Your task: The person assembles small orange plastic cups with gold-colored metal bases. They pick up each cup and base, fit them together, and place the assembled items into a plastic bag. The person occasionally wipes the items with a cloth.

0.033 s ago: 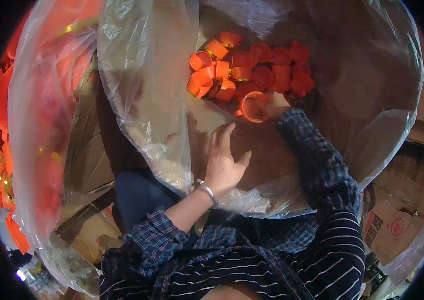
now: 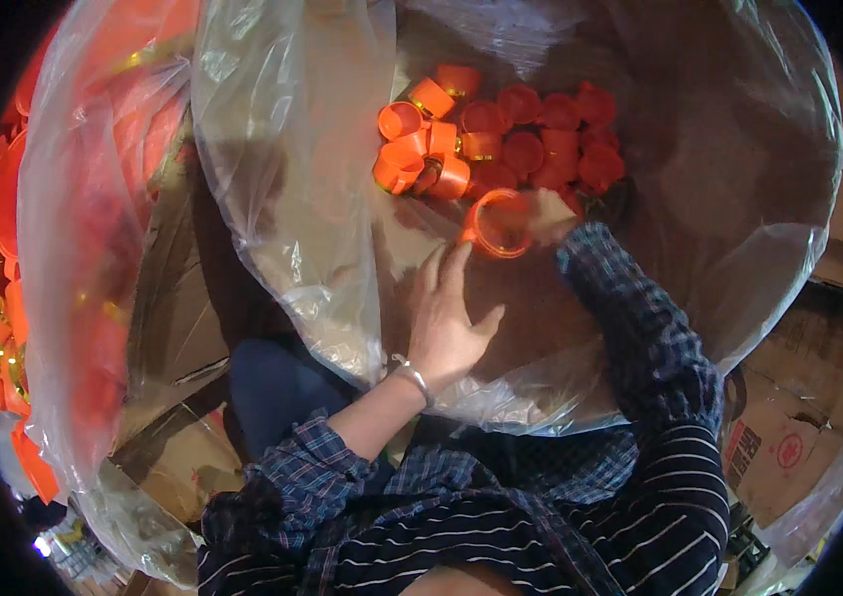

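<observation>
An orange mug (image 2: 502, 223) hangs in my right hand (image 2: 549, 215), gripped at its right side. Its open mouth faces me and its handle points to the lower left. My left hand (image 2: 446, 323) is below and left of it, thumb apart and fingers stretched up. The fingertips are close to the mug's handle; whether they touch it I cannot tell. Beyond my hands, several similar orange mugs (image 2: 482, 117) lie in a loose heap, some showing gold bands.
Clear plastic (image 2: 292, 199) lines the large container around the heap, its edge draped towards me. More orange things with gold trim (image 2: 9, 328) show at far left, partly behind plastic. Cardboard boxes (image 2: 789, 437) stand at lower right, and cardboard (image 2: 183, 467) also shows at lower left.
The mug in my right hand has come slightly towards me and to the left. My left fingertips are now nearer its handle.
</observation>
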The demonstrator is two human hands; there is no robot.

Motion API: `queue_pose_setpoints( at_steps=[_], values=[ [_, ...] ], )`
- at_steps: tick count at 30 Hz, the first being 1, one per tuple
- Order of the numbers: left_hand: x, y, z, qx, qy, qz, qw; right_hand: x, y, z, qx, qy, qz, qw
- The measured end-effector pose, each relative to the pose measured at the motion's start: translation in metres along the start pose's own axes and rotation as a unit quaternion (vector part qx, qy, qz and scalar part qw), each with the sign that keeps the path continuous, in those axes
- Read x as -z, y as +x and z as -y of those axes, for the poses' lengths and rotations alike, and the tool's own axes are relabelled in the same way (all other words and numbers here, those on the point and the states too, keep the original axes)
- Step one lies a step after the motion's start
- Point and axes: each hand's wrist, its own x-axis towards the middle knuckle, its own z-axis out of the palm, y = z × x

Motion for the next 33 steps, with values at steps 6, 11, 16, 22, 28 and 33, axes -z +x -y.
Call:
queue_pose_setpoints(
  at_steps=[6, 11, 16, 22, 28, 33],
  values=[
    [0.015, 0.009, 0.006, -0.085, 0.097, 0.003, 0.992, -0.018, -0.015, 0.066, 0.070, 0.106, 0.091, 0.988],
    [0.012, 0.009, 0.012, -0.048, 0.076, 0.029, 0.996, -0.013, 0.001, 0.047, -0.046, 0.254, 0.218, 0.941],
    [0.008, 0.012, 0.012, -0.088, 0.053, -0.057, 0.993, 0.033, -0.031, 0.060, -0.012, 0.385, 0.041, 0.922],
    [0.009, 0.005, 0.016, -0.119, 0.047, 0.030, 0.991, 0.017, -0.116, 0.111, 0.268, -0.141, -0.012, 0.953],
    [0.002, -0.007, 0.018, -0.177, 0.051, 0.166, 0.969, -0.028, -0.163, 0.107, 0.147, -0.099, -0.040, 0.983],
    [0.001, -0.001, 0.017, -0.113, 0.017, 0.327, 0.938, -0.041, -0.193, 0.099, -0.008, 0.160, -0.010, 0.987]
  ],
)
